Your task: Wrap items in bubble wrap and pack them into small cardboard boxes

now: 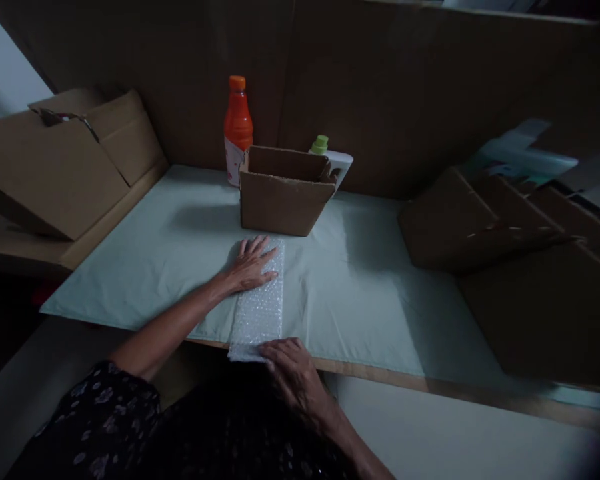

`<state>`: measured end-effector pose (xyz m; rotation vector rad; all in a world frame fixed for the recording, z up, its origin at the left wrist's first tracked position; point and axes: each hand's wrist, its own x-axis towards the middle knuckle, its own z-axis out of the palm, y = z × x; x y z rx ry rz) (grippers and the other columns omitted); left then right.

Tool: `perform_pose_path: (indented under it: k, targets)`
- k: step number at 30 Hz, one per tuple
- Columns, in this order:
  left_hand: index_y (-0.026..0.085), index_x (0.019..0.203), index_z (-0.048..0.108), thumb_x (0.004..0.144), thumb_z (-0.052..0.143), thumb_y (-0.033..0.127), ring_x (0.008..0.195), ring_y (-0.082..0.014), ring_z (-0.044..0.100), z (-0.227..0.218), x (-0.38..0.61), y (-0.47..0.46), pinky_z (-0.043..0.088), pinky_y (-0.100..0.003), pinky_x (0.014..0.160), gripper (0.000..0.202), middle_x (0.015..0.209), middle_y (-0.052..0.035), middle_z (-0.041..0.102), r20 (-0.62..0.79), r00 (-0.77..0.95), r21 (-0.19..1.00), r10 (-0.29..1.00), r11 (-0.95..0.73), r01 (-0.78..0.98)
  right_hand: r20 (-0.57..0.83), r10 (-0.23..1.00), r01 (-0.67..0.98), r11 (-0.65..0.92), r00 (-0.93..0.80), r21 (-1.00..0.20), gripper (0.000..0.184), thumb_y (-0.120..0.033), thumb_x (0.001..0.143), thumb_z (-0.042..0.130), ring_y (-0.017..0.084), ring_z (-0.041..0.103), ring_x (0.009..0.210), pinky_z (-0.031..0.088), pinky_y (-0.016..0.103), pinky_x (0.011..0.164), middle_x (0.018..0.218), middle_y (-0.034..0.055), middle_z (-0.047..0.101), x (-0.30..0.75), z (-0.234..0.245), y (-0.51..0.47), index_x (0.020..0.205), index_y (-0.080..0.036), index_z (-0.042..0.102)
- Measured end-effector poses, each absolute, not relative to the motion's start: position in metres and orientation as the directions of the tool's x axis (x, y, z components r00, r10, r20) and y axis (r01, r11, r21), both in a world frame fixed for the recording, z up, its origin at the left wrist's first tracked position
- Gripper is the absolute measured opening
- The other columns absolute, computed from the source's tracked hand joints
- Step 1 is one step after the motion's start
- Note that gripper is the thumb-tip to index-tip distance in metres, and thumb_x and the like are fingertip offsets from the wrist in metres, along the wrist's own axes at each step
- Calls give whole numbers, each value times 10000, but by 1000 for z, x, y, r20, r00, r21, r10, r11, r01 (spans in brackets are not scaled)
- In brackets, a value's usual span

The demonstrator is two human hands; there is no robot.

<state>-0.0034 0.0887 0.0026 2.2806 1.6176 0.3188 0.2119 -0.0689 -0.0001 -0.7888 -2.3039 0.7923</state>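
Observation:
A folded strip of bubble wrap (pixel 261 313) lies lengthwise on the pale green cloth, its near end reaching just past the table's front edge. My left hand (pixel 251 267) is open on the far part of the strip, palm down with the fingers spread. At the near right corner, my right hand (pixel 293 370) has its fingers bent together over the wrap's edge; its thumb is hidden. Just beyond my left hand stands an open cardboard box (pixel 285 205).
Behind the box stand an orange-capped bottle (pixel 238 123) and a white jug with a green cap (pixel 341 163). Cardboard boxes flank the table: a tilted one (pixel 55 167) at left, others (pixel 545 307) at right, with a blurred pale bottle (pixel 525 157) on top. A cardboard wall (pixel 390 87) closes the back.

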Motion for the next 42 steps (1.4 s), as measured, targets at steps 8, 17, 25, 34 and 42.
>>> perform_pose_path:
  k: [8,17,25,34,42]
  targets:
    - [189,1521,419,865,637,483,1275,-300,572,14,-39,-47,419,-429,1104,752,1355,-137,646,-22,279,952,960,-65,299,87,903,340,246,-420,-908,345,-403,1023,470,208,718,909,556,309,807,1024,72,772,205,9,-41,1100,-198,737]
    - [115,1451,504,848,570,217,683,-187,592,-9,-1,-42,491,-323,728,616,761,-16,654,11,-126,719,992,79,690,333,920,499,393,-208,-772,403,-307,921,619,218,694,943,574,373,824,1120,105,721,216,-18,-24,1312,-216,589]
    - [140,1409,549,868,590,215,724,-206,651,-11,-2,-41,524,-324,755,547,782,-34,700,60,-41,564,997,0,826,369,718,581,695,-590,-425,368,-190,880,627,334,520,1335,479,506,973,1398,127,626,214,-18,-41,1247,-195,634]
    - [172,1263,630,917,602,246,1067,-227,644,1,-9,-72,534,-370,951,355,1136,-97,709,410,123,585,904,-363,725,390,727,509,680,-565,-528,227,-142,981,528,218,693,971,516,385,817,1033,64,767,210,-14,-27,1141,-208,676]
    - [154,1223,661,877,628,187,853,-217,663,-16,-8,-52,566,-366,815,349,961,-78,737,310,9,561,951,-191,805,438,809,601,586,-393,-543,373,-239,939,617,264,634,1149,531,444,937,1258,110,676,212,-15,-29,1312,-245,611]
